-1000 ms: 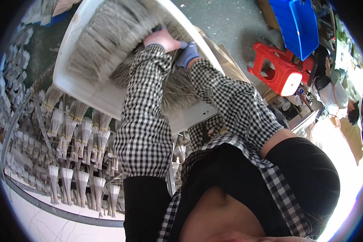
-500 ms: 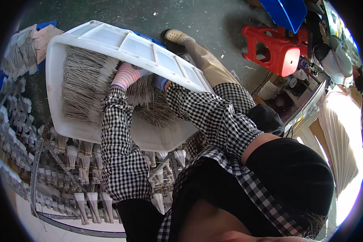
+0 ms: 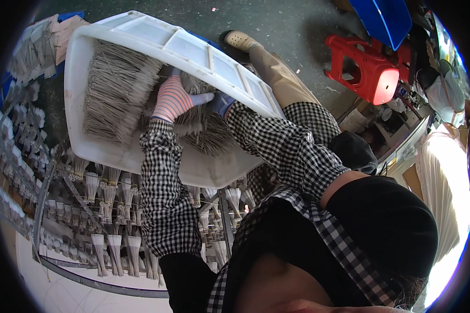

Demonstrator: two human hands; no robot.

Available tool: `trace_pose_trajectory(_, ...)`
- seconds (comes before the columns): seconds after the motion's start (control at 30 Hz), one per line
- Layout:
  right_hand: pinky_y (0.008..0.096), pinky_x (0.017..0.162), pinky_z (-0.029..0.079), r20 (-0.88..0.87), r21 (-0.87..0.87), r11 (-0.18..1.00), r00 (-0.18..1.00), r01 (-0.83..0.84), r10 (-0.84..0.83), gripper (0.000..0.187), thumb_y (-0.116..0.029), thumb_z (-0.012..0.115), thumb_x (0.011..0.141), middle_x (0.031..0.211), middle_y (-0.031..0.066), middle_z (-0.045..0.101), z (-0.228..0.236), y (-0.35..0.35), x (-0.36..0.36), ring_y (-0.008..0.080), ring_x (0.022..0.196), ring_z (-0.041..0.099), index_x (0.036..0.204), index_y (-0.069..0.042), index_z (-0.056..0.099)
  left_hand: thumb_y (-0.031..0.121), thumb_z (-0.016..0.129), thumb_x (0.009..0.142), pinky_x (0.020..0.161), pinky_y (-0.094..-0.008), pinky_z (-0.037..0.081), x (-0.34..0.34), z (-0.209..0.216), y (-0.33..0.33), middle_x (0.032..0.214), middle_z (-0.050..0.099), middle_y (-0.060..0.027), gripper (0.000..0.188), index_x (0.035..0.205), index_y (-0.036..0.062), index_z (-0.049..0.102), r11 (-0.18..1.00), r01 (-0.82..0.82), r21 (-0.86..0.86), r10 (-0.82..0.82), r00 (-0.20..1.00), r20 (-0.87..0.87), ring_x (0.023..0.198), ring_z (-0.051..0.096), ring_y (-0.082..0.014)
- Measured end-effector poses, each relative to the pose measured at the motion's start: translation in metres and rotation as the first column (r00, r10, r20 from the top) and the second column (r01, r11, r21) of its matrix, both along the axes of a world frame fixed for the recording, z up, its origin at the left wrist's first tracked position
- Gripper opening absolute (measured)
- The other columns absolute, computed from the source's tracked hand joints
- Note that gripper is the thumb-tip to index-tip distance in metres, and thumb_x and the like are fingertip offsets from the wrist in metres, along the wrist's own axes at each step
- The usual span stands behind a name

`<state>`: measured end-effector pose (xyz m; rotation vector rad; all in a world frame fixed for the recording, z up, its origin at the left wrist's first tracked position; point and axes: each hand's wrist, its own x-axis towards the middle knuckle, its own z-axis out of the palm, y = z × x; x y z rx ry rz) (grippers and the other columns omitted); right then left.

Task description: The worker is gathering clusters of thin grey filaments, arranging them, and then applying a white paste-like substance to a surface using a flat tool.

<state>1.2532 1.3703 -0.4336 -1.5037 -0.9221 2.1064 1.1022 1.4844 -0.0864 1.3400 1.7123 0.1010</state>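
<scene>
A white plastic tub (image 3: 193,175), tilted, holds thick bundles of thin grey strands (image 3: 117,94). My left hand (image 3: 175,99), in a pink-and-grey striped glove, reaches into the tub between the large left bundle and the smaller bundles (image 3: 211,138). Its thumb points right, spread away from the fingers, whose tips lie partly out of sight among the strands. My right hand (image 3: 223,103), in a blue glove, is just inside the tub's far right wall, close to the left thumb. Its fingers are mostly hidden by the sleeve and strands. Black-and-white checked sleeves cover both forearms.
Below the tub, a metal rack (image 3: 44,201) carries rows of hanging strand bundles (image 3: 115,255). More bundles (image 3: 34,55) lie at the far left. A red plastic stool (image 3: 363,70) stands at the right, below a blue panel (image 3: 384,21). My outstretched leg (image 3: 282,78) lies beyond the tub.
My left hand shows more fully now, its thumb stretched out to the right. The whole view has shifted slightly, with the tub appearing a little higher and further right.
</scene>
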Motion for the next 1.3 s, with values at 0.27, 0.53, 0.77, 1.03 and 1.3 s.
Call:
trace_pose_trajectory(0.27,0.0376,0.109,0.039,-0.220,-0.048,0.999,0.975,0.016,-0.026,0.052,-0.043,0.046,0.101,0.136,0.0181,0.052,0.190,-0.018,-0.010,0.0279,0.124,0.052,0.135,-0.004,0.051,0.048,0.091,0.049,0.098,-0.0444,0.046,0.010,0.061,-0.105,0.118,0.062,-0.0217,0.106,0.130,-0.0031,0.046,0.956,-0.009,0.292,0.063,0.982,-0.178,0.109,0.061,-0.0345)
trace_pose_trajectory(0.53,0.0324,0.099,0.051,-0.609,-0.705,0.709,0.504,0.009,-0.612,0.052,-0.044,0.045,0.102,0.123,0.0158,0.064,0.493,-0.041,0.043,0.0236,0.110,0.063,0.130,-0.001,0.054,0.037,0.091,0.050,0.089,-0.0426,0.051,0.082,0.230,-0.214,0.108,0.066,-0.0119,0.092,0.125,0.0035,0.050,0.784,-0.226,0.579,0.224,0.972,0.075,0.097,0.065,-0.0287)
trace_pose_trajectory(0.77,0.0366,0.097,0.052,-0.660,-0.680,0.730,0.493,-0.070,-0.567,0.048,-0.048,0.055,0.097,0.114,0.0133,0.068,0.634,-0.121,0.140,0.0247,0.101,0.066,0.116,-0.005,0.063,0.030,0.092,0.050,0.095,-0.0382,0.050,0.195,0.367,-0.307,0.116,0.063,-0.0122,0.094,0.128,-0.0003,0.048,0.708,-0.501,0.497,0.309,0.853,0.420,0.105,0.062,-0.0220)
trace_pose_trajectory(1.03,0.0370,0.101,0.050,-0.780,-0.531,0.844,0.436,-0.079,-0.449,0.056,-0.052,0.055,0.095,0.118,0.0146,0.067,0.831,-0.237,0.288,0.0257,0.103,0.066,0.122,-0.003,0.061,0.023,0.090,0.056,0.095,-0.0364,0.050,0.361,0.570,-0.433,0.114,0.064,-0.0133,0.088,0.129,-0.0030,0.047,0.675,-0.409,0.614,0.329,0.912,0.246,0.104,0.063,-0.0214)
trace_pose_trajectory(1.3,0.0436,0.107,0.043,-0.864,-0.372,0.917,0.414,-0.143,-0.286,0.069,-0.064,0.048,0.093,0.129,0.0137,0.062,0.968,-0.307,0.374,0.0292,0.116,0.060,0.130,-0.006,0.058,0.020,0.091,0.066,0.098,-0.0342,0.048,0.444,0.697,-0.514,0.124,0.061,-0.0107,0.086,0.134,-0.0027,0.043,0.672,-0.237,0.701,0.286,0.957,0.050,0.112,0.060,-0.0195)
